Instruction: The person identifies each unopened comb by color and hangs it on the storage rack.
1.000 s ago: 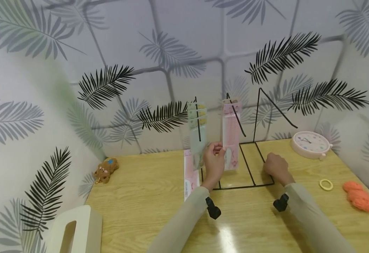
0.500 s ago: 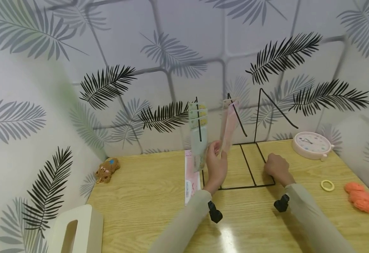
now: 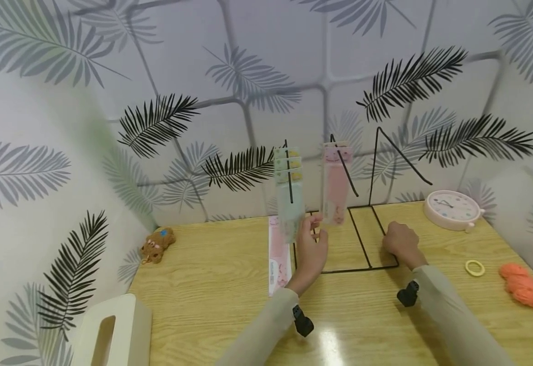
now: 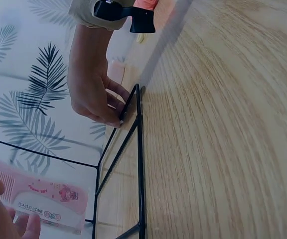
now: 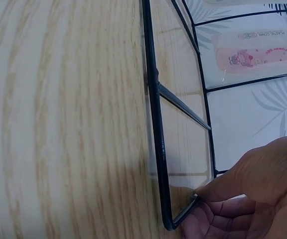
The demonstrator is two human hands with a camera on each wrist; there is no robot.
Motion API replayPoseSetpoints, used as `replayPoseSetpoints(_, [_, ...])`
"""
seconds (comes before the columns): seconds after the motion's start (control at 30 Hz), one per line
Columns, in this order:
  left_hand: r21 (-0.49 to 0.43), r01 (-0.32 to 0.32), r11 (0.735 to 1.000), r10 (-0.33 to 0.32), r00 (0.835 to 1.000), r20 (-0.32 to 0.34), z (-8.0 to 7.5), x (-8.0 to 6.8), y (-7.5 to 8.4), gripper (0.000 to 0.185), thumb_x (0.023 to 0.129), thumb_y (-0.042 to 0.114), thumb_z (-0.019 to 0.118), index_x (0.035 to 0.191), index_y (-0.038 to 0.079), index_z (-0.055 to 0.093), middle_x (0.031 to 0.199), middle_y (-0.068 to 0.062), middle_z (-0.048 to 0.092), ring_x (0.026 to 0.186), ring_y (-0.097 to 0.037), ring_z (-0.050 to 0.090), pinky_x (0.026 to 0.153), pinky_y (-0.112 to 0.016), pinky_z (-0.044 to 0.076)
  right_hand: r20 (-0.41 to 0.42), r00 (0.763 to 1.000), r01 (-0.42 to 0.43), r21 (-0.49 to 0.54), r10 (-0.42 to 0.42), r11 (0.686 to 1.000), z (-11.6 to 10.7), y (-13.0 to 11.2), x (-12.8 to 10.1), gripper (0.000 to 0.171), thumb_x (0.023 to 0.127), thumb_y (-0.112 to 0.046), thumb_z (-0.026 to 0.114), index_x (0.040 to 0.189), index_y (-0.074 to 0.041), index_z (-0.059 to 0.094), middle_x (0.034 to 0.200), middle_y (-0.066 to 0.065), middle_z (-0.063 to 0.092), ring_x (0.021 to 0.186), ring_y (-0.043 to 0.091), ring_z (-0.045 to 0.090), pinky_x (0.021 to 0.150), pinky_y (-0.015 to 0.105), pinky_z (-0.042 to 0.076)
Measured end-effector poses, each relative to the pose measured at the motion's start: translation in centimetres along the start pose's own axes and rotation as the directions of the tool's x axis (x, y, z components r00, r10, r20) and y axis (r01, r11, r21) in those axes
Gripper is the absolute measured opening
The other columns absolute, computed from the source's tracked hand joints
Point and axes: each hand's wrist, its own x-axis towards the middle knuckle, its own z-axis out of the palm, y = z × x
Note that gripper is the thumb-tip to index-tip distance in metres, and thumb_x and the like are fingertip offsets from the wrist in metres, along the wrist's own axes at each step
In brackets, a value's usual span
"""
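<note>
Pink comb pack hanging upright on middle hook, black wire rack standing on wooden table

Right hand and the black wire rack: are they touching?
Touching. The right wrist view shows the right hand with its fingertips pressed on the near corner of the wire rack; the left wrist view shows the same contact.

"PLASTIC COMB" is printed on the pink comb package at lower left of the left wrist view; its other small lettering is too blurred to read.
</note>
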Motion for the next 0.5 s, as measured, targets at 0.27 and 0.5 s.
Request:
replayPoseSetpoints(0.27, [0.015,-0.014,1.000,0.011,0.990,0.139,-2.5,-0.5,0.1,0.019,0.104,0.001,0.055,0.121,-0.002,0.064,0.122,-0.014,0.067,0.115,-0.027,0.066,0.094,-0.033,0.058,-0.009,1.000,0.013,0.014,-0.013,1.000,0.0,0.4,0.0,0.029,0.089,0.004,0.043,0.066,-0.013,0.036,0.061,0.003,0.034,0.056,0.021,0.036,0.050,0.033,0.032])
replayPoseSetpoints(0.5, [0.093,0.049,0.994,-0.068,0.975,0.214,-6.3,-0.9,-0.1,0.013,0.106,0.008,0.057,0.112,0.003,0.067,0.113,-0.009,0.071,0.105,-0.019,0.068,0.088,-0.028,0.057,0.006,1.000,0.008,0.009,-0.008,1.000,-0.1,0.1,-0.2,0.031,0.090,0.003,0.043,0.065,-0.014,0.037,0.062,0.004,0.036,0.057,0.021,0.037,0.050,0.033,0.033])
